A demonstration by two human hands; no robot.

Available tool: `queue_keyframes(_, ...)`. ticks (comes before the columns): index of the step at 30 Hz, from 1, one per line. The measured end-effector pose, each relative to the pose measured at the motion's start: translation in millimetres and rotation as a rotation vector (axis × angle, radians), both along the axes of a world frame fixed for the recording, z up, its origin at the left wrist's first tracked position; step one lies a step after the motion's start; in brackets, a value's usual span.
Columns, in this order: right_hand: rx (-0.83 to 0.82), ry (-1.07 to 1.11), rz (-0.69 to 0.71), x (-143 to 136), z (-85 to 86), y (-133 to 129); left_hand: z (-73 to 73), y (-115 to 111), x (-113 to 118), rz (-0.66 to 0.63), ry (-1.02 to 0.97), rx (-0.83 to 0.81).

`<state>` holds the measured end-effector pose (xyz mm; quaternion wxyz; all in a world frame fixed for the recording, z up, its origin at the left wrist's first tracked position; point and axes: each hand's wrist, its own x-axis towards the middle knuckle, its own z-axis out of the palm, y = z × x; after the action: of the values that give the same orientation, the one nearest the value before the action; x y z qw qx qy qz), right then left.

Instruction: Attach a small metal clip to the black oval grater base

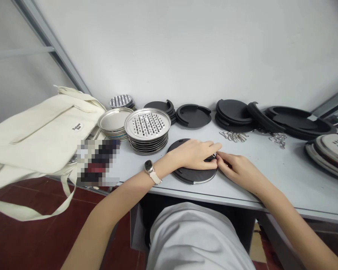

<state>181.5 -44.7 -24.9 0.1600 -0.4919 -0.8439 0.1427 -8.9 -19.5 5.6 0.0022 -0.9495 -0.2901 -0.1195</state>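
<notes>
In front of me on the table lies a black round holder [195, 176], with a thin silvery edge showing at its lower right. Across its top rests my left hand [198, 154], a watch on the wrist, its fingers bent around the holder's right side. My right hand [232, 165] is closed in a pinch at that same right rim. Between the fingertips of both hands shows a small shiny metal clip [214, 154], mostly hidden. Similar wire clips [233, 136] lie in a loose pile behind my right hand, and a second pile of clips [278, 139] sits farther right.
Left of the holder stands a stack of round metal grater discs [148, 129], beside a stack of plain metal discs [115, 119]. Black round holders [194, 116] line the wall. More discs [334, 150] sit at right. A cream bag [45, 131] covers the left end.
</notes>
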Motion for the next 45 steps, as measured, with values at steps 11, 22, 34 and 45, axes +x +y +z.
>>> queue_keyframes(11, 0.026, 0.007, -0.001, 0.2, 1.1, -0.9, 1.1, -0.3, -0.8, -0.008, 0.010, -0.006)
queue_keyframes(22, 0.022, 0.010, 0.004, 2.3, -0.8, -0.4, 1.5, 0.7, -1.1, -0.038, 0.023, 0.004)
queue_keyframes(34, 0.027, 0.010, 0.001, 1.1, 0.3, -0.8, 1.8, 1.4, -1.5, -0.049, 0.015, -0.003)
queue_keyframes(45, 0.025, 0.015, 0.007, 0.0, 2.4, -1.4, 4.2, -0.3, -1.2, -0.036, 0.036, -0.027)
